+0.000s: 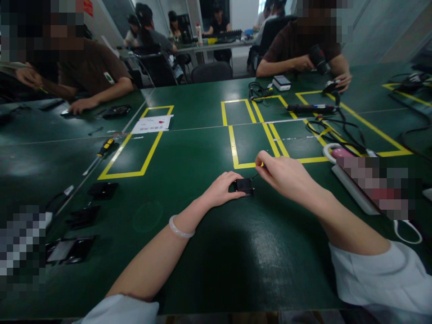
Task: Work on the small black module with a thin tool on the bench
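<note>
A small black box-shaped part point(244, 185) lies on the green table point(195, 252) in front of me, with small bright pins or screws at its corners. My left hand point(222, 189) grips it from the left between thumb and fingers and wears a pale bangle at the wrist. Pinched in my right hand point(281, 173) is a thin dark rod point(255, 176), whose lower end meets the box's upper right corner. Most of the rod is hidden by my fingers, so its kind cannot be made out.
Several black parts point(102, 191) lie at the left, near a yellow-black screwdriver point(106, 147). Yellow tape point(145, 166) and a paper label point(153, 124) mark the table. Cables point(351, 130), a black pen-like tool point(312, 109) and a phone-like object point(367, 184) are right. Across, a co-worker holds a power driver point(319, 59).
</note>
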Demonstrator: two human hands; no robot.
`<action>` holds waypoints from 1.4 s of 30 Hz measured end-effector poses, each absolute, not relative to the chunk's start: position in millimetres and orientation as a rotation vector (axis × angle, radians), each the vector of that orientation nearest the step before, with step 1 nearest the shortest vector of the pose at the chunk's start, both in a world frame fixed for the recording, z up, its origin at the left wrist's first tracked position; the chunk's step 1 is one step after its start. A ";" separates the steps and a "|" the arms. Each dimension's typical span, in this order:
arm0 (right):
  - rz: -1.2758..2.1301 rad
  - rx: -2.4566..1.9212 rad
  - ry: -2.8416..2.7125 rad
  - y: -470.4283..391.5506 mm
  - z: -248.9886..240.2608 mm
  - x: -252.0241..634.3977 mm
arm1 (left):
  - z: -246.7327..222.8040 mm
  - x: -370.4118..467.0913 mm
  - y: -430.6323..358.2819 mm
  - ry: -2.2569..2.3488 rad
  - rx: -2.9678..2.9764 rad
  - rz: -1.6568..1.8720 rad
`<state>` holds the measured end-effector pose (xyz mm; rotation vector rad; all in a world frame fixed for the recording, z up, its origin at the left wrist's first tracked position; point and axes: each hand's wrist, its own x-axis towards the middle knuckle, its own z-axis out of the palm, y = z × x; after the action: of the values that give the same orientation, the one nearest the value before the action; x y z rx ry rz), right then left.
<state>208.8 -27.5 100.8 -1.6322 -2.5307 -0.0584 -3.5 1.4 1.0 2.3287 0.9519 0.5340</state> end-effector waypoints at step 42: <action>0.019 -1.667 -2.477 -25.8 99.1 208.7 | 1.1 -3.3 1.0 0.951 2.340 0.539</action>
<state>208.7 -25.8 99.1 -1.6673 -2.4769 0.0189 -3.3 1.0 1.1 2.3404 0.9514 0.5385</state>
